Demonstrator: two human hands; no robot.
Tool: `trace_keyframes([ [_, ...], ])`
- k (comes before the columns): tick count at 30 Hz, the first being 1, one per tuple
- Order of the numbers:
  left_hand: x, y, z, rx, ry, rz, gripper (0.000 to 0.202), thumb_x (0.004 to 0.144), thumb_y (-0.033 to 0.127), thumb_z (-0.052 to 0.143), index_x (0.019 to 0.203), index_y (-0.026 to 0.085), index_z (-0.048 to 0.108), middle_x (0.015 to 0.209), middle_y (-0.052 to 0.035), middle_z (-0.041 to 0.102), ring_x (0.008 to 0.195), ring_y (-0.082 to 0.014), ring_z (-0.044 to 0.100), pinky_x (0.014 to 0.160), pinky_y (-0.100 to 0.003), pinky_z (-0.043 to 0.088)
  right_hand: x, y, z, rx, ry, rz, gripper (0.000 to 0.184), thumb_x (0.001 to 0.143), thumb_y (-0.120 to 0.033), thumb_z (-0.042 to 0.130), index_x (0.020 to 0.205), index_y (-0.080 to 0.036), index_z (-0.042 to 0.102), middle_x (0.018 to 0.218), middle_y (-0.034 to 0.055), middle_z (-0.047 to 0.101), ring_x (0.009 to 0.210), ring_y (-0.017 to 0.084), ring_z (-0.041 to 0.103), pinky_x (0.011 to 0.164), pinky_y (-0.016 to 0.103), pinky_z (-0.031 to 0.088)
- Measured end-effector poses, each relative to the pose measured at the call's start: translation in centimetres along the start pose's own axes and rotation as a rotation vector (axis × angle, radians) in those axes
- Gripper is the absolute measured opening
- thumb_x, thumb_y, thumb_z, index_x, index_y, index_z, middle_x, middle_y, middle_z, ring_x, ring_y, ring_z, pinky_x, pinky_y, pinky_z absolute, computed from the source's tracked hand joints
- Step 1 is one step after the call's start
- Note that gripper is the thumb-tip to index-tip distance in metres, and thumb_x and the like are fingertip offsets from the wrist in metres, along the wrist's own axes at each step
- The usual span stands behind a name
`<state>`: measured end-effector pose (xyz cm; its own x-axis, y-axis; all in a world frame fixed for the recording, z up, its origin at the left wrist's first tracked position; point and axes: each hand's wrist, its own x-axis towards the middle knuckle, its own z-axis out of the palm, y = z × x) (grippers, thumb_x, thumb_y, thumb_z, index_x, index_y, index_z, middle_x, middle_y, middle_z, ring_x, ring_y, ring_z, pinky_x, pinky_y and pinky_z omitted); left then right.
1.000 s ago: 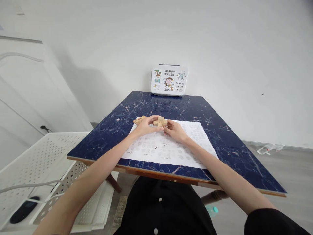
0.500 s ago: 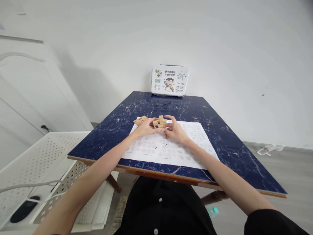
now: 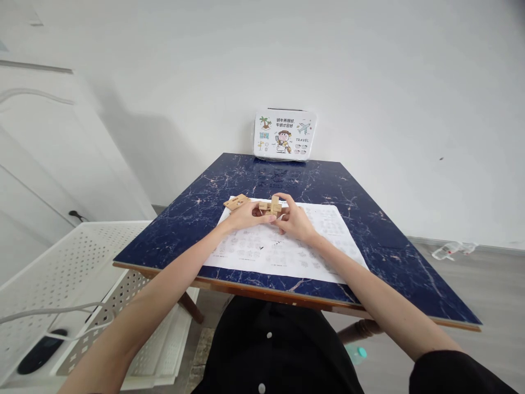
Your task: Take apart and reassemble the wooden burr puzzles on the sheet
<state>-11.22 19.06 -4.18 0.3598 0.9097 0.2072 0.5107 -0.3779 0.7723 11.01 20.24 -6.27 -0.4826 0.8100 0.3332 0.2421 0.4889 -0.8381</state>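
Observation:
A small wooden burr puzzle, built of light interlocking bars, is held above the printed paper sheet. My left hand grips it from the left, thumb along its near side. From the right, my right hand closes on it, with the index finger arched over the upright bar and the thumb low. The fingers hide part of the puzzle's sides. Just behind my left hand lies a flat wooden piece with slots and holes, at the sheet's far left corner.
The sheet lies on a dark blue marble-patterned table. A white case with cartoon prints stands at the far edge against the wall. White perforated drawers with a cable are at the left. Clear plastic packaging is on the floor, right.
The wooden puzzle has been turned and tilted between my fingers, and its upright bar sits slightly further right. Both hands keep hold of it and have barely shifted.

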Motion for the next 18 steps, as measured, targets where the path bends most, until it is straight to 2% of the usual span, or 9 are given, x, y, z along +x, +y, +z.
trace_keyframes([
  [3, 0.1, -0.3, 0.0, -0.006, -0.016, -0.013, 0.056, 0.082, 0.062, 0.074, 0.113, 0.016, 0.072, 0.098, -0.0105, 0.076, 0.090, -0.0261, 0.069, 0.081, -0.038, 0.053, 0.1, 0.2, -0.1, 0.001, 0.016, -0.008, 0.069, 0.084, -0.039, 0.073, 0.144, -0.030, 0.041, 0.100, 0.0049, 0.077, 0.050, 0.017, 0.068, 0.056, 0.033, 0.057],
  [8, -0.1, -0.1, 0.1, 0.048, 0.064, -0.026, 0.060, 0.083, 0.064, 0.071, 0.121, 0.017, 0.069, 0.099, -0.0110, 0.074, 0.092, -0.0271, 0.068, 0.079, -0.038, 0.053, 0.4, 0.6, -0.4, -0.005, 0.083, 0.022, 0.077, 0.082, -0.048, 0.076, 0.146, -0.028, 0.039, 0.097, 0.0049, 0.076, 0.050, 0.019, 0.068, 0.054, 0.034, 0.056],
  [11, -0.2, 0.1, 0.1, 0.193, 0.170, -0.065, 0.065, 0.081, 0.066, 0.073, 0.124, 0.018, 0.067, 0.095, -0.0095, 0.070, 0.088, -0.0271, 0.066, 0.079, -0.039, 0.051, 0.6, 0.9, -0.5, -0.042, 0.189, 0.056, 0.078, 0.082, -0.051, 0.076, 0.146, -0.026, 0.039, 0.092, 0.0048, 0.076, 0.049, 0.020, 0.067, 0.056, 0.036, 0.056],
  [13, -0.3, 0.1, 0.2, 0.335, 0.204, -0.061, 0.067, 0.076, 0.068, 0.075, 0.120, 0.018, 0.068, 0.092, -0.0084, 0.068, 0.090, -0.0295, 0.065, 0.084, -0.042, 0.050, 0.8, 1.1, -0.6, -0.060, 0.273, 0.084, 0.079, 0.082, -0.053, 0.076, 0.145, -0.024, 0.038, 0.091, 0.0048, 0.077, 0.050, 0.021, 0.068, 0.058, 0.037, 0.056],
  [16, -0.1, -0.2, 0.3, 0.446, 0.170, -0.034, 0.069, 0.073, 0.072, 0.076, 0.116, 0.018, 0.070, 0.094, -0.0102, 0.068, 0.100, -0.0362, 0.064, 0.093, -0.047, 0.046, 0.9, 1.2, -0.8, -0.056, 0.335, 0.108, 0.080, 0.082, -0.055, 0.076, 0.144, -0.022, 0.038, 0.090, 0.0050, 0.077, 0.053, 0.022, 0.069, 0.061, 0.037, 0.056],
  [18, -0.1, -0.5, 0.3, 0.481, 0.147, -0.046, 0.073, 0.074, 0.074, 0.074, 0.120, 0.018, 0.069, 0.099, -0.0120, 0.070, 0.104, -0.0389, 0.064, 0.095, -0.049, 0.045, 0.9, 1.2, -0.7, -0.050, 0.328, 0.111, 0.080, 0.082, -0.057, 0.076, 0.143, -0.021, 0.039, 0.092, 0.0054, 0.077, 0.054, 0.022, 0.069, 0.061, 0.037, 0.055],
])
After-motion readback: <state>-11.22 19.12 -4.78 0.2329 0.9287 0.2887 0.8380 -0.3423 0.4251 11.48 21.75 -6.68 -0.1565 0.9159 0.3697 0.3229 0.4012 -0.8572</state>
